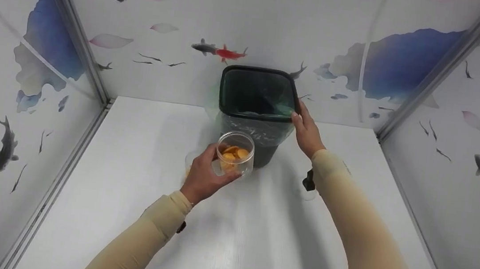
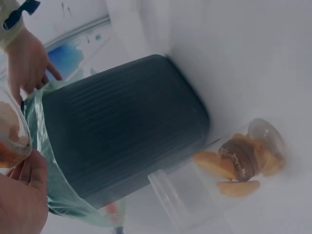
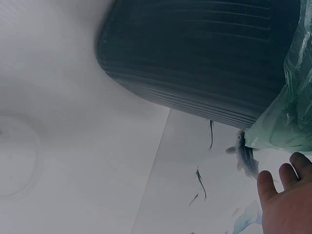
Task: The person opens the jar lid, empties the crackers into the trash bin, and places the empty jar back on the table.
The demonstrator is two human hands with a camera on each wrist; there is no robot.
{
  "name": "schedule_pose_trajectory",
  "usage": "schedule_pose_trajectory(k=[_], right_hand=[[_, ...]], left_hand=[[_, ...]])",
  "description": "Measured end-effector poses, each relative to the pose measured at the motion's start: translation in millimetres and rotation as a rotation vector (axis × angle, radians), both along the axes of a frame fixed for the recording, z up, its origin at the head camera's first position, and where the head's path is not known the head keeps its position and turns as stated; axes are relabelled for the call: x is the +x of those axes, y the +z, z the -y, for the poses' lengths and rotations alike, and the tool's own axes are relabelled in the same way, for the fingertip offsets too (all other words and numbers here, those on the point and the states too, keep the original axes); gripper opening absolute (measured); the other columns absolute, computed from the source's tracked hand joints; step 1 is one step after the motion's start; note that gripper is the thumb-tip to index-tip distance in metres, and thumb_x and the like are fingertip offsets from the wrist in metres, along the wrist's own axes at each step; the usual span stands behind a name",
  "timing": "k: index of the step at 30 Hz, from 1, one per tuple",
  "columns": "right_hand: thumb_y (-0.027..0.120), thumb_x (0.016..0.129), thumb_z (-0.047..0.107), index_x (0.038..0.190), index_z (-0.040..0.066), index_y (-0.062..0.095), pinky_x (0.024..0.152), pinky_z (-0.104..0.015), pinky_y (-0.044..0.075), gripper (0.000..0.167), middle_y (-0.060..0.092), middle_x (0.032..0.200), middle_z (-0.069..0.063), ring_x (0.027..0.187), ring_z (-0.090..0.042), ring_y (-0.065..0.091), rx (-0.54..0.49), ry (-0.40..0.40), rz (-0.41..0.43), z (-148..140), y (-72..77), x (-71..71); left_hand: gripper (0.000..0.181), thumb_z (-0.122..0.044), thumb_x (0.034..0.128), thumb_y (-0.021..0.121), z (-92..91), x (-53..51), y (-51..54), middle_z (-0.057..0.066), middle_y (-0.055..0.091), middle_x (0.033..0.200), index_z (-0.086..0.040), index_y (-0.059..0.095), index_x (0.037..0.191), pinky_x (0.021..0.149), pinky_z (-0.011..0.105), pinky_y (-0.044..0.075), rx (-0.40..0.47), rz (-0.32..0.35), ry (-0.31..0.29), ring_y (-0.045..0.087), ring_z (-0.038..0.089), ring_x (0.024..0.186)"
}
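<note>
In the head view my left hand (image 1: 206,175) grips a clear round jar (image 1: 235,163) of orange round pieces, its open mouth facing up, in front of the dark bin (image 1: 266,155). A green translucent bag lines the bin and folds over its rim. My right hand (image 1: 308,135) touches the right side of the rim, thumb at the edge. The right wrist view shows that hand's (image 3: 287,200) fingers spread beside the bag (image 3: 280,126). Part of the held jar (image 2: 12,139) shows in the left wrist view, with my left hand (image 2: 24,195) around it.
A second clear container (image 2: 187,195) with orange pieces and a brown one stands by the bin, mostly hidden in the head view behind my left hand. A clear round lid-like disc (image 3: 19,190) lies on the white table near my right wrist. Printed walls enclose the table.
</note>
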State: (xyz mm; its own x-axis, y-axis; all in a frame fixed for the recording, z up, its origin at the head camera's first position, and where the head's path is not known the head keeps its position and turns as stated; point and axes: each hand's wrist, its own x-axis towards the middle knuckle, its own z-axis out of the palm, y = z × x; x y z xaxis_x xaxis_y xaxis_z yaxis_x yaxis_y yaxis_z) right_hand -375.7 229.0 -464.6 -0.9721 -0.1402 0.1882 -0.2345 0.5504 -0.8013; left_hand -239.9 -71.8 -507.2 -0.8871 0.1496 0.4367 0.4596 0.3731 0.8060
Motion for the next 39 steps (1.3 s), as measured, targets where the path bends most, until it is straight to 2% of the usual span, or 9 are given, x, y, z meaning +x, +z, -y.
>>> schedule_pose_trajectory(k=[8,16,21,30,35,39], right_hand=[[0.031,0.106,0.054,0.161,0.021,0.015,0.118,-0.048,0.016,0.067,0.023,0.163,-0.004,0.148,-0.025,0.019,-0.004,0.014,-0.021,-0.7,-0.1,-1.6],[0.031,0.105,0.055,0.161,0.022,0.013,0.117,-0.052,0.015,0.068,0.02,0.164,-0.004,0.149,-0.027,0.017,-0.001,0.002,0.005,-0.3,1.5,0.3],[0.031,0.105,0.055,0.161,0.02,0.014,0.117,-0.052,0.015,0.068,0.02,0.164,-0.005,0.149,-0.028,0.017,-0.006,-0.003,0.001,0.8,1.4,1.5],[0.031,0.105,0.056,0.162,0.024,0.013,0.118,-0.052,0.014,0.067,0.018,0.165,-0.002,0.149,-0.026,0.015,-0.012,-0.001,0.024,0.2,0.3,1.5],[0.031,0.105,0.055,0.161,0.024,0.013,0.118,-0.051,0.014,0.066,0.018,0.164,-0.002,0.149,-0.026,0.016,-0.009,0.002,0.025,0.3,2.0,2.1],[0.031,0.105,0.056,0.161,0.026,0.013,0.118,-0.051,0.014,0.067,0.018,0.164,-0.002,0.149,-0.026,0.016,-0.007,-0.004,0.036,0.9,3.1,2.8]], left_hand=[[0.078,-0.053,0.0806,0.079,13.9,-14.9,27.5,-0.001,0.057,0.133,-0.009,0.05,0.137,0.105,0.036,0.042,0.02,-0.089,0.081,0.054,0.01,0.121],[0.081,-0.05,0.0805,0.08,26.8,-41.6,59.0,0.002,0.057,0.133,-0.005,0.048,0.141,0.106,0.038,0.04,0.039,-0.15,0.181,0.054,0.013,0.118],[0.081,-0.049,0.0791,0.081,31.5,-58.9,75.0,0.003,0.057,0.131,-0.007,0.048,0.14,0.103,0.031,0.042,0.007,-0.178,0.235,0.053,0.012,0.118],[0.087,-0.045,0.0761,0.085,30.4,-81.6,88.2,0.007,0.054,0.133,-0.006,0.046,0.143,0.106,0.027,0.039,-0.07,-0.181,0.291,0.051,0.015,0.123],[0.091,-0.042,0.0756,0.087,29.5,-90.5,94.5,0.011,0.053,0.133,-0.005,0.044,0.147,0.108,0.029,0.037,-0.11,-0.208,0.308,0.051,0.02,0.124],[0.09,-0.044,0.0748,0.087,29.2,-96.0,99.7,0.009,0.052,0.133,-0.009,0.045,0.146,0.107,0.025,0.036,-0.151,-0.192,0.331,0.05,0.019,0.123]])
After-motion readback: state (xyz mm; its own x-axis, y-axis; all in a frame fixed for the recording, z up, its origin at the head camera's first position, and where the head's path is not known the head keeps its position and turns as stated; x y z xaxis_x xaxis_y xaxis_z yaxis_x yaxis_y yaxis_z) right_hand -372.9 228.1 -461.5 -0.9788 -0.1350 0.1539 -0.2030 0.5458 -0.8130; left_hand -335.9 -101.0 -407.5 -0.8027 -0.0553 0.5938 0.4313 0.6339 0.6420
